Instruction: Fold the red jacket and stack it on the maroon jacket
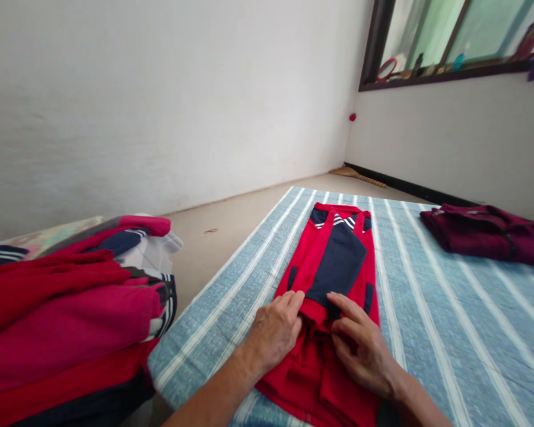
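A red and navy jacket (336, 267) with white stripes near its collar lies on the striped cloth, its sides and sleeves folded inward into a long narrow shape. My left hand (278, 326) is closed on the fabric at the lower left of the navy panel, thumb and fingers pressed together. Opposite it, my right hand (360, 344) has curled fingers on the lower right edge of that panel, its index finger stretched along the fabric. Between and below both hands the red cloth is bunched and creased. The jacket's lower end reaches the near edge.
A blue and white striped cloth (231, 308) covers the raised surface. Folded maroon clothing (489, 234) lies at its right. To the left rises a heap of red, pink and navy clothes (71, 320). Behind are a white wall (182, 101) and a window (454, 41) with small items on its sill.
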`<state>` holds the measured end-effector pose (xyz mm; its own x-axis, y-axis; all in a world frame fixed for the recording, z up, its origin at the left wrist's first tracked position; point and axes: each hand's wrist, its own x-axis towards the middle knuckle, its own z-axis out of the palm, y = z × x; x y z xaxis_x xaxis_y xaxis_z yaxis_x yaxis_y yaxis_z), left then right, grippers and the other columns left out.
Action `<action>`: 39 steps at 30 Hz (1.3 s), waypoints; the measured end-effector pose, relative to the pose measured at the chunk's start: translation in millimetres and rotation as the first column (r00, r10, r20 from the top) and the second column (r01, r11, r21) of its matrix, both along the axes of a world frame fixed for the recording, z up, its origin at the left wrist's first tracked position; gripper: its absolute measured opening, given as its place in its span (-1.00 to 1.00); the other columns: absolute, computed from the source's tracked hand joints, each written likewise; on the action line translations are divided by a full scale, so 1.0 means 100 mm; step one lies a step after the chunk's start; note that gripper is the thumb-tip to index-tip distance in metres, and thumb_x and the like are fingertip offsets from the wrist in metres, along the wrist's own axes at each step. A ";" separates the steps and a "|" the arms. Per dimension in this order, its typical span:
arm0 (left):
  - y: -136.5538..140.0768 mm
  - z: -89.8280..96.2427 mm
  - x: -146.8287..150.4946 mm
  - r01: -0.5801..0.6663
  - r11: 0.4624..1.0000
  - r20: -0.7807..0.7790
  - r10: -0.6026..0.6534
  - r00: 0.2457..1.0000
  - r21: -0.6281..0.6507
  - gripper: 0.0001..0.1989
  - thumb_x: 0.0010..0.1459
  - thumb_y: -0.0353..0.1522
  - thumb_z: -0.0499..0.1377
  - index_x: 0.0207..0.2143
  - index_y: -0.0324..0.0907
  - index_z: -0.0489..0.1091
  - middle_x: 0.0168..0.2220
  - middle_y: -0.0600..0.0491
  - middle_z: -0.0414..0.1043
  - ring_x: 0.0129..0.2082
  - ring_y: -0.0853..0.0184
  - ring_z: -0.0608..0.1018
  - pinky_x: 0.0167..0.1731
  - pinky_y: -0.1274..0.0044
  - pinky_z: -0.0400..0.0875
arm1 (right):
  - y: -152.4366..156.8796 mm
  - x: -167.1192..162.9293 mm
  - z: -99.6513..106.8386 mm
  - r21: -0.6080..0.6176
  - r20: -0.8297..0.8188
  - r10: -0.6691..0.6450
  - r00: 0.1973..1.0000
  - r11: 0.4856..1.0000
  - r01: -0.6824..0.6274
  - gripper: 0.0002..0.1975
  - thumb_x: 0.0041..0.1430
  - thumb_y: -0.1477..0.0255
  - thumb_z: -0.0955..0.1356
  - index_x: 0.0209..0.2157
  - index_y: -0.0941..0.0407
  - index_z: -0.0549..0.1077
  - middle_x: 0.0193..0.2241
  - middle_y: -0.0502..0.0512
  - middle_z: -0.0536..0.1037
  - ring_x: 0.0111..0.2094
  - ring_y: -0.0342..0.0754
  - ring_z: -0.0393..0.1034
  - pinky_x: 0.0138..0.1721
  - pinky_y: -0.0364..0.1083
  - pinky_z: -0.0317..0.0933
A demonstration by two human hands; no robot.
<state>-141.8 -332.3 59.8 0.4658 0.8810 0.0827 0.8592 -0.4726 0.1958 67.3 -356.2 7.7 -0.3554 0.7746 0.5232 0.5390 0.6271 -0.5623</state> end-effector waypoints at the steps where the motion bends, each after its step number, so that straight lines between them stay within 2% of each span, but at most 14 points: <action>1: -0.01 0.00 0.00 0.010 1.000 0.000 -0.010 1.000 -0.001 -0.58 0.15 -0.49 0.03 0.09 -0.17 0.21 0.00 -0.02 0.39 -0.02 0.24 0.46 -0.03 0.46 0.37 | 0.00 0.01 0.00 -0.022 -0.011 0.001 1.000 1.000 -0.001 -0.80 0.09 0.60 0.26 -0.31 0.07 0.44 0.19 0.15 0.26 0.21 0.10 0.15 0.15 0.11 0.18; 3: -0.02 0.01 0.02 0.008 1.000 -0.014 -0.008 1.000 -0.016 -0.52 0.14 -0.46 0.06 0.14 -0.15 0.18 0.04 -0.03 0.36 0.02 0.22 0.44 -0.01 0.44 0.36 | 0.01 0.04 0.01 -0.065 -0.028 0.003 1.000 0.998 -0.004 -0.78 0.09 0.59 0.26 -0.28 0.05 0.45 0.19 0.14 0.26 0.20 0.10 0.16 0.14 0.11 0.18; 5: -0.02 0.02 0.05 -0.008 0.999 -0.035 0.007 0.999 -0.034 -0.56 0.16 -0.45 0.06 0.11 -0.15 0.22 0.01 -0.02 0.39 0.01 0.23 0.44 -0.01 0.45 0.36 | 0.02 0.08 0.01 -0.098 -0.035 0.010 0.999 0.995 -0.013 -0.77 0.10 0.59 0.26 -0.26 0.04 0.46 0.19 0.14 0.26 0.20 0.10 0.16 0.15 0.11 0.16; 10: 0.04 0.08 0.13 -0.102 0.993 -0.096 0.096 0.991 -0.061 -0.80 0.26 -0.36 0.01 -0.10 -0.15 0.35 -0.18 0.00 0.49 -0.12 0.22 0.52 -0.14 0.43 0.41 | 0.06 0.16 0.02 -0.172 -0.049 0.018 0.999 0.985 -0.026 -0.73 0.08 0.61 0.24 -0.24 0.06 0.47 0.18 0.16 0.28 0.20 0.10 0.15 0.16 0.14 0.15; 14: 0.06 0.15 0.16 -0.143 0.987 -0.123 0.134 0.983 -0.067 -0.80 0.31 -0.30 -0.03 -0.16 -0.14 0.35 -0.24 0.03 0.51 -0.20 0.24 0.55 -0.23 0.46 0.41 | 0.07 0.20 0.04 -0.196 -0.062 0.009 0.998 0.980 -0.022 -0.77 0.08 0.58 0.26 -0.26 0.08 0.47 0.17 0.19 0.29 0.19 0.10 0.17 0.15 0.13 0.17; 18: 0.03 0.18 0.19 -0.134 0.989 -0.156 0.123 0.980 -0.060 -0.80 0.30 -0.32 -0.03 -0.14 -0.15 0.34 -0.23 0.00 0.50 -0.19 0.21 0.54 -0.23 0.43 0.41 | 0.06 0.19 0.07 -0.152 -0.006 0.025 1.000 0.988 -0.026 -0.88 0.13 0.43 0.33 -0.26 0.09 0.47 0.18 0.24 0.27 0.19 0.16 0.16 0.14 0.17 0.16; 21: 0.01 0.17 0.21 -0.144 0.987 -0.162 0.133 0.978 -0.064 -0.78 0.29 -0.30 -0.02 -0.10 -0.14 0.33 -0.22 0.00 0.49 -0.17 0.20 0.53 -0.22 0.42 0.41 | 0.04 0.18 0.08 -0.112 0.087 0.066 0.994 0.992 -0.056 -0.74 0.08 0.26 0.40 -0.24 0.12 0.47 0.20 0.31 0.23 0.21 0.24 0.11 0.14 0.24 0.14; 23: 0.00 0.16 0.22 -0.156 0.986 -0.160 0.143 0.977 -0.067 -0.77 0.28 -0.28 0.00 -0.10 -0.15 0.33 -0.20 -0.01 0.49 -0.15 0.18 0.52 -0.23 0.41 0.41 | 0.04 0.18 0.10 -0.130 0.154 0.097 0.983 0.989 -0.077 -0.69 0.05 0.22 0.42 -0.24 0.13 0.49 0.21 0.34 0.21 0.22 0.27 0.09 0.14 0.26 0.13; 30: 0.01 0.16 0.31 -0.158 0.983 -0.214 0.135 0.967 -0.093 -0.67 0.15 -0.25 0.15 -0.06 -0.20 0.32 -0.14 -0.04 0.45 -0.12 0.12 0.48 -0.21 0.38 0.43 | 0.03 0.23 0.21 -0.250 0.262 0.157 0.952 0.964 -0.090 -0.87 0.08 0.42 0.38 -0.29 0.12 0.54 0.22 0.28 0.22 0.23 0.25 0.08 0.16 0.23 0.09; 35: 0.02 0.18 0.36 -0.174 0.978 -0.257 0.139 0.956 -0.118 -0.52 0.09 -0.16 0.24 -0.01 -0.22 0.30 -0.10 -0.06 0.41 -0.09 0.10 0.45 -0.22 0.38 0.44 | 0.04 0.23 0.26 -0.296 0.259 0.179 0.949 0.950 -0.099 -0.89 0.10 0.42 0.37 -0.45 0.14 0.52 0.21 0.27 0.22 0.24 0.25 0.06 0.18 0.23 0.05; 39: 0.02 0.17 0.36 -0.172 0.978 -0.259 0.136 0.956 -0.121 -0.51 0.08 -0.13 0.25 -0.02 -0.21 0.30 -0.11 -0.05 0.40 -0.08 0.09 0.43 -0.22 0.36 0.45 | 0.04 0.26 0.26 -0.282 0.204 0.167 0.965 0.953 -0.106 -0.91 0.10 0.50 0.35 -0.46 0.13 0.50 0.18 0.23 0.25 0.21 0.20 0.10 0.16 0.18 0.08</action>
<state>-106.1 -330.5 77.1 0.3136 0.9379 -0.1483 0.9492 -0.3138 0.0228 93.5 -352.5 33.5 -0.5512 0.8102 0.1992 0.5896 0.5472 -0.5941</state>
